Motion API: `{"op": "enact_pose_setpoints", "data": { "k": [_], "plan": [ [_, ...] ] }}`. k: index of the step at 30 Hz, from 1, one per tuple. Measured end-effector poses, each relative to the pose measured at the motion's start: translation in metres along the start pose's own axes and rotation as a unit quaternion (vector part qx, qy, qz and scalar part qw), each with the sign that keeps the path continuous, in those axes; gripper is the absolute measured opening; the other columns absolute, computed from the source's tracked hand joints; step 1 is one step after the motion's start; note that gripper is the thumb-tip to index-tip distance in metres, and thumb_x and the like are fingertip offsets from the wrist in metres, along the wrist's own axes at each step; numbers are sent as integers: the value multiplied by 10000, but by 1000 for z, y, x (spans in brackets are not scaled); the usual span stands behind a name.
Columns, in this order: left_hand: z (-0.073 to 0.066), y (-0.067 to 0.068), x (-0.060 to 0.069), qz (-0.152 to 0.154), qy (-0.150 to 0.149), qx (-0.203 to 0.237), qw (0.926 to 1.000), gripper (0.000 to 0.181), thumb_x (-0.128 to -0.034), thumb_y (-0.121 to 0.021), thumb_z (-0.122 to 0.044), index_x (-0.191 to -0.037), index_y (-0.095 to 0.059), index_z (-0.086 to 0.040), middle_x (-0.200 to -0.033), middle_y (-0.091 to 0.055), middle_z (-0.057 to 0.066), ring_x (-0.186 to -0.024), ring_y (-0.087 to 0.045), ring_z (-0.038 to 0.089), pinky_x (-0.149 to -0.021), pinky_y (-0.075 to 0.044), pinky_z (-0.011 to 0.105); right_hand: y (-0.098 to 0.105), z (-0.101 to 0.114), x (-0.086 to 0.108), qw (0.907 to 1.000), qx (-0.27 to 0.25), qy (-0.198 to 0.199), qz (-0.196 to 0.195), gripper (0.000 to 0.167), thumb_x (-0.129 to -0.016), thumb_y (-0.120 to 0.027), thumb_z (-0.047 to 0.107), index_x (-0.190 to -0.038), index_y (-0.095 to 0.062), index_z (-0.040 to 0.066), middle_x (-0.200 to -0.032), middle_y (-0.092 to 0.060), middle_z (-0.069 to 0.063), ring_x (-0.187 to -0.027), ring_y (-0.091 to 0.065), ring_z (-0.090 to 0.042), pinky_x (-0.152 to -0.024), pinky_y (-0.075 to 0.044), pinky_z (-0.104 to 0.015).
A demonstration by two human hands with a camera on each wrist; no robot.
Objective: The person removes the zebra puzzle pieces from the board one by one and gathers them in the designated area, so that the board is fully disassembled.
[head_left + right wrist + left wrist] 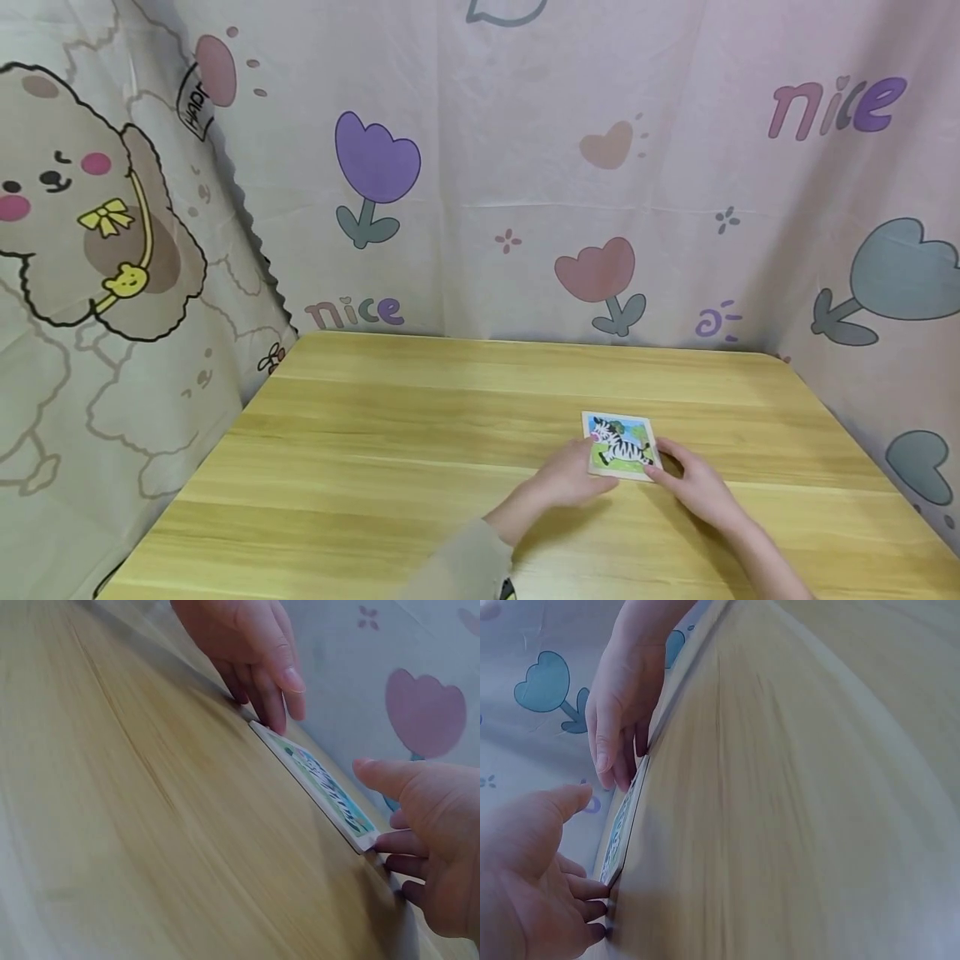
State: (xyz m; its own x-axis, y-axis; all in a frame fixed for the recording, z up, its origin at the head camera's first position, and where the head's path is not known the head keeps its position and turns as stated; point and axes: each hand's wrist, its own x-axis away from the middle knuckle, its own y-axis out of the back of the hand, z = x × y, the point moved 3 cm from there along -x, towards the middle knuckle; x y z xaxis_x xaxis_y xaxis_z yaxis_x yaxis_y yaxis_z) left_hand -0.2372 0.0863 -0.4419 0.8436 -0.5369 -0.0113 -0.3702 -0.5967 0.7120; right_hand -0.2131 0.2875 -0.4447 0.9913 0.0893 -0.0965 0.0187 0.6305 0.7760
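A person's left hand [573, 477] and right hand [699, 490] are flanking a small square picture card [621, 447] on a wood-grain surface [360, 467], toward the right of the head view. The card is lying flat, or nearly so, between the two hands. The left hand's fingers [587, 889] are reaching to one side edge with the thumb standing well apart; the right hand's fingers [401, 844] are meeting the opposite edge, that thumb also spreading away. Neither hand is clamping on the card; the fingers are lying fairly straight, with fingertips touching its edges.

Handling it well is likely depending on light, even pressure from both sides: pushing harder with one hand is probably turning the card askew or sliding it off line. Staying low at the edges, with the thumbs clear of the picture, is seeming the surest way of steadying or squaring it; a thin piece like this is likely slipping easily along smooth wood.

The card itself is sitting slightly askew and is showing a pale border around a cartoon zebra [624, 451], black-striped and pink-muzzled, which is striding over green grass beneath blue sky, with green foliage behind. In the wrist views, its edge is looking thin but stiff. A printed curtain [480, 167] is hanging behind.
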Motion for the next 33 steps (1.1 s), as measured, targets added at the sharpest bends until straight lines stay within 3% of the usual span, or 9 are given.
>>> {"op": "enact_pose_setpoints", "data": {
  "k": [11, 14, 18, 25, 33],
  "plan": [
    [35, 30, 30, 165, -551, 632, 9963, 494, -894, -604, -305, -1314, -489, -72, -1296, -505, 108, -1152, -500, 226, -950, -430, 390, -32, 33, -11, 9987, -470, 65, 160, 598, -899, -607, 311, -1306, -449, -98, -1301, -486, -259, -1238, -386, -440, -1016, -284, -582],
    [43, 39, 39, 227, -572, 800, 9949, 530, -902, -589, -310, -1346, -448, -56, -1328, -483, 121, -1188, -481, 251, -981, -404, 419, -42, 42, -13, 9974, -687, 80, 194, 572, -894, -619, 272, -1302, -456, -94, -1300, -492, -249, -1241, -390, -426, -1026, -281, -570],
    [53, 49, 52, 241, -390, 931, 9946, 593, -905, -579, -341, -1392, -386, -62, -1373, -446, 127, -1237, -439, 283, -1005, -369, 475, -51, 55, -15, 9945, -992, 262, 208, 541, -889, -630, 222, -1295, -465, -95, -1293, -501, -242, -1238, -405, -408, -1026, -296, -554],
    [63, 63, 76, 132, -19, 644, 9978, 717, -902, -568, -404, -1432, -298, -5, -1428, -358, 202, -1304, -336, 357, -1049, -280, 532, -63, 71, -15, 9882, -1419, 443, 367, 559, -859, -667, 201, -1301, -468, -79, -1248, -548, -195, -1174, -486, -344, -997, -362, -506],
    [67, 72, 90, 157, 43, 582, 9982, 735, -906, -569, -391, -1439, -268, 15, -1435, -329, 231, -1312, -310, 382, -1054, -255, 547, -73, 81, -10, 9900, -1313, 423, 307, 567, -822, -703, 204, -1282, -501, -57, -1241, -552, -189, -1178, -475, -365, -1016, -325, -533]
  ]
}}
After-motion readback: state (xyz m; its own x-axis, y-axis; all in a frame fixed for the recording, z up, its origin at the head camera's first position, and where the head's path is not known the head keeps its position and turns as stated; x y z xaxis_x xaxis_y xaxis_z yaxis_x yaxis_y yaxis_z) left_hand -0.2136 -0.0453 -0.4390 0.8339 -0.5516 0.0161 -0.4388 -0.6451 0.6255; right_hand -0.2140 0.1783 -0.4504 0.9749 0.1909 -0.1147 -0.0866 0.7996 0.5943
